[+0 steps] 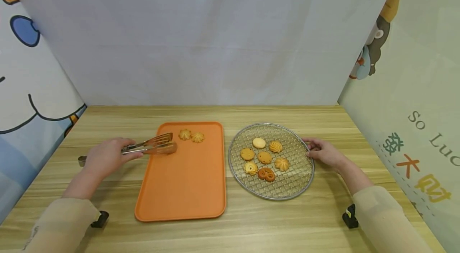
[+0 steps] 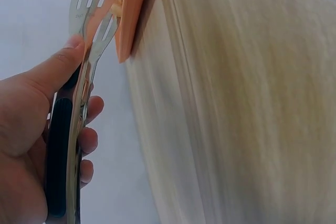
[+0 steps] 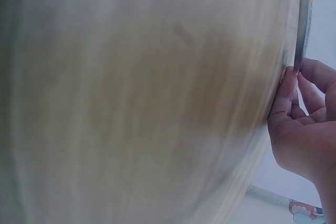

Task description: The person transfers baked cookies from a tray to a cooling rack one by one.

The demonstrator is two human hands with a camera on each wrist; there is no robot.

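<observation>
The left hand (image 1: 106,156), at the left of the frame, grips a pair of metal tongs (image 1: 149,146), thumb pressed on the upper arm and fingers curled under the dark handle (the left wrist view shows this plainly). The tong blades point right over the upper left corner of the orange tray (image 1: 181,193), nearly together, just left of two flower-shaped cookies (image 1: 191,136) lying on the tray near its far edge.

The right hand (image 1: 325,152), right of centre, pinches the right rim of the round wire rack (image 1: 287,189), thumb and fingertips closed on its metal edge. Seven cookies (image 1: 264,157) sit on the rack's left half, apart from that hand. Tray and rack rest side by side on the wooden worktop (image 1: 251,229).
</observation>
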